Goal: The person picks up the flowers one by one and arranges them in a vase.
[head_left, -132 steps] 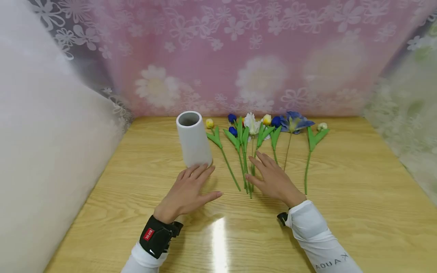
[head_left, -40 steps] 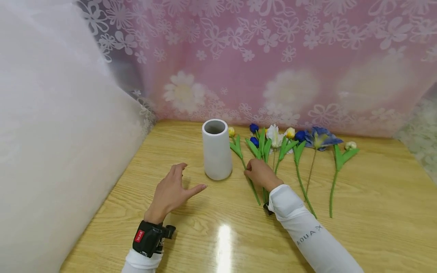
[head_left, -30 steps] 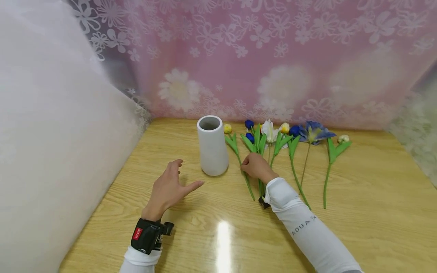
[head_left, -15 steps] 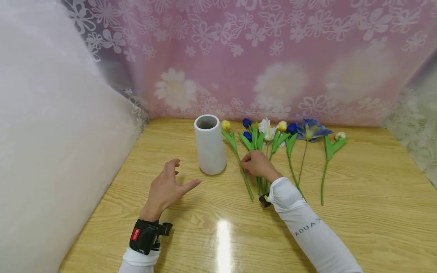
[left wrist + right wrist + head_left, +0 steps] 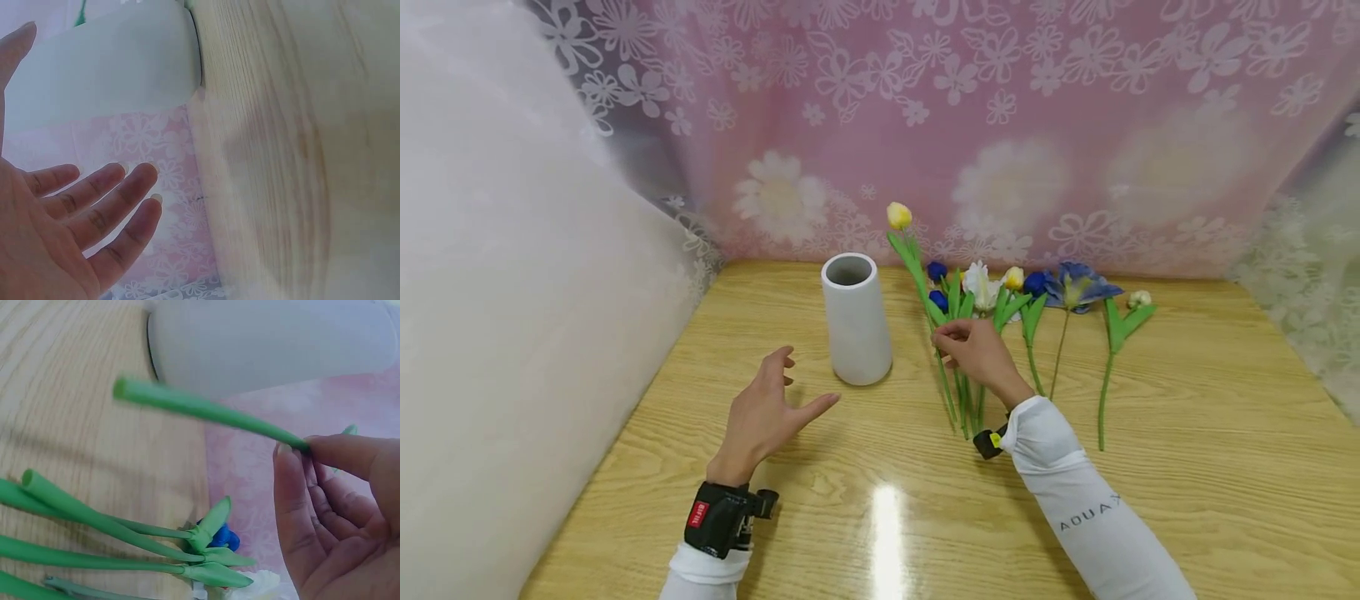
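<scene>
The head view looks forward and down; close wrist views share the vase (image 5: 269, 350).

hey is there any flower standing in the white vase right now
No, the white vase shows no stem in its mouth, and the right hand pinches the yellow tulip outside it.

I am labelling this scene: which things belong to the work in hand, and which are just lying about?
In the work:
yellow tulip, pinched by right hand
white vase, probably, beside left hand

Lying about:
blue tulips
large blue flower
white flower
cream flower
other yellow tulip
</scene>
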`<state>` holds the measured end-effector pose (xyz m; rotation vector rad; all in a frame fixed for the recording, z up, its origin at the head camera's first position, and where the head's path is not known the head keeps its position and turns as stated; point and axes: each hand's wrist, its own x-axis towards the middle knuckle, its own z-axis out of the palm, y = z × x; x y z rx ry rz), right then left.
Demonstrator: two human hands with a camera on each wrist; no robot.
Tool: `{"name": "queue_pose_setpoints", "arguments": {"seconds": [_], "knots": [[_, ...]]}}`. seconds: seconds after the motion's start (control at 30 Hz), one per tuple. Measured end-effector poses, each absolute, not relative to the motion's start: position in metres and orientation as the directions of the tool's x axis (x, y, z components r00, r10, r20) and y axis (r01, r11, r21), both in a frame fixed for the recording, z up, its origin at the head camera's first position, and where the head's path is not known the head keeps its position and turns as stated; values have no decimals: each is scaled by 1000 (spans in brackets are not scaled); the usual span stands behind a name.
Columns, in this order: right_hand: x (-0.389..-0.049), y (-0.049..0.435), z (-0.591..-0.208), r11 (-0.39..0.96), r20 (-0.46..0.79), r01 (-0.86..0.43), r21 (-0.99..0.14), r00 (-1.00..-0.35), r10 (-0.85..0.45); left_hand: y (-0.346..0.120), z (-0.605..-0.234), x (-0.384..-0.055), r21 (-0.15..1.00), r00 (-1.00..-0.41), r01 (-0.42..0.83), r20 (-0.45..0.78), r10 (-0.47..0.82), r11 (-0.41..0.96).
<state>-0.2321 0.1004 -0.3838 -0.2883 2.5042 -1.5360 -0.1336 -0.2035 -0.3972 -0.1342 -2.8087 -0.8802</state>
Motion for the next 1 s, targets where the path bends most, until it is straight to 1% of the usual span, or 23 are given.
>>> {"name": "queue_pose_setpoints", "arguments": {"seconds": [0.2, 0.33, 0.5, 0.67, 0.87, 1.0], "knots": [[-229, 100, -378, 425, -3, -82, -902, -981, -196, -199, -396, -141, 548, -971, 156, 238, 26, 822], [-226, 101, -376, 382, 36, -97, -919, -986, -162, -197, -398, -145, 546, -969, 160, 246, 25, 822], [-221, 103, -373, 327, 108, -145, -934, -986, -130, -194, -399, -152, 559, -968, 170, 249, 32, 811], [-218, 102, -372, 294, 151, -179, -939, -982, -118, -189, -398, -163, 579, -966, 185, 256, 39, 794], [-216, 104, -374, 270, 190, -217, -938, -974, -123, -181, -394, -177, 635, -965, 195, 260, 31, 747], [-215, 104, -376, 259, 207, -236, -937, -969, -134, -179, -395, -183, 639, -967, 188, 254, 26, 746]]}}
